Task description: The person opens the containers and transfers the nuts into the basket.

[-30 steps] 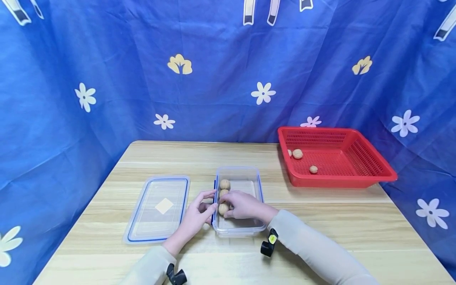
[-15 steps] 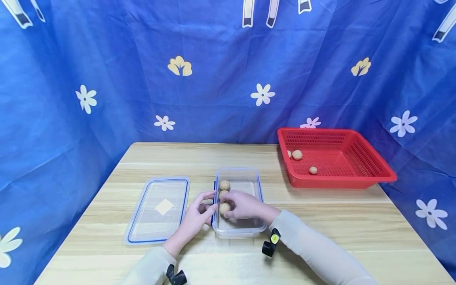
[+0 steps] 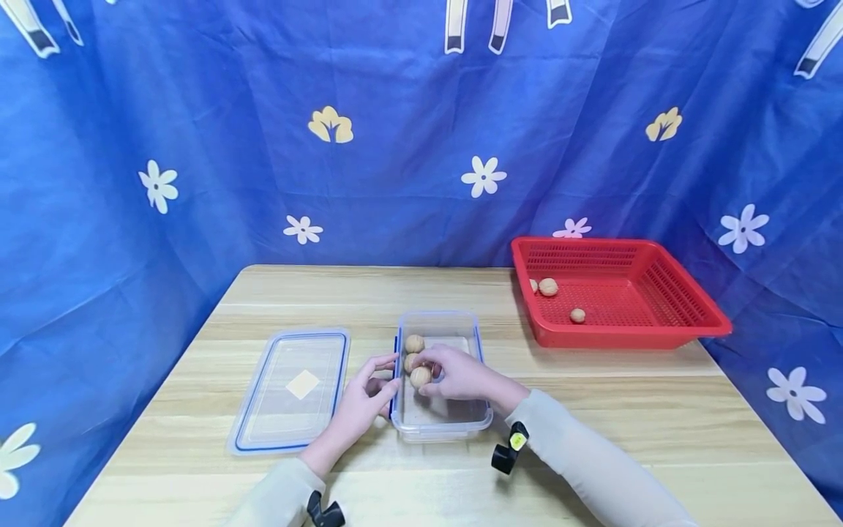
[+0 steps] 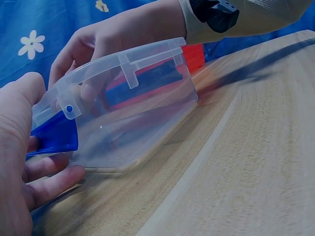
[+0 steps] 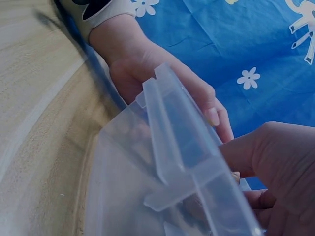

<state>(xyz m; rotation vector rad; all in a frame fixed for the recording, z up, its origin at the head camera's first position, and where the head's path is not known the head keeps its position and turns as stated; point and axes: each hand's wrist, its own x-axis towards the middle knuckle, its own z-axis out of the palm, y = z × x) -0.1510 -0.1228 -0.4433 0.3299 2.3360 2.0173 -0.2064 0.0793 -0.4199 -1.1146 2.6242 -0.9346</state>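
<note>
Inside the clear plastic box [image 3: 440, 428], my right hand [image 3: 461, 375] pinches a walnut [image 3: 420, 377] between thumb and fingers. Another walnut [image 3: 414, 344] lies at the far end of the box's left side, and a second one [image 3: 410, 363] sits between it and the pinched one, partly covered by my fingers. My left hand [image 3: 366, 391] holds the box by its left side. In the left wrist view, the thumb is at the rim and the fingers are around the blue latch flap [image 4: 58, 135]. The right wrist view shows the pinched walnut mostly hidden behind the box wall.
A clear lid [image 3: 263, 428] with a blue seal lies flat on the wooden table [image 3: 369, 293], left of the box. At the back right stands a red basket [image 3: 612, 335] with a few walnuts [image 3: 548, 287] in it. A blue curtain [image 3: 395, 205] hangs behind.
My right hand has shifted slightly right, bringing the pinched walnut a little right and away from me, off the box's left side. My left hand stays at the box.
</note>
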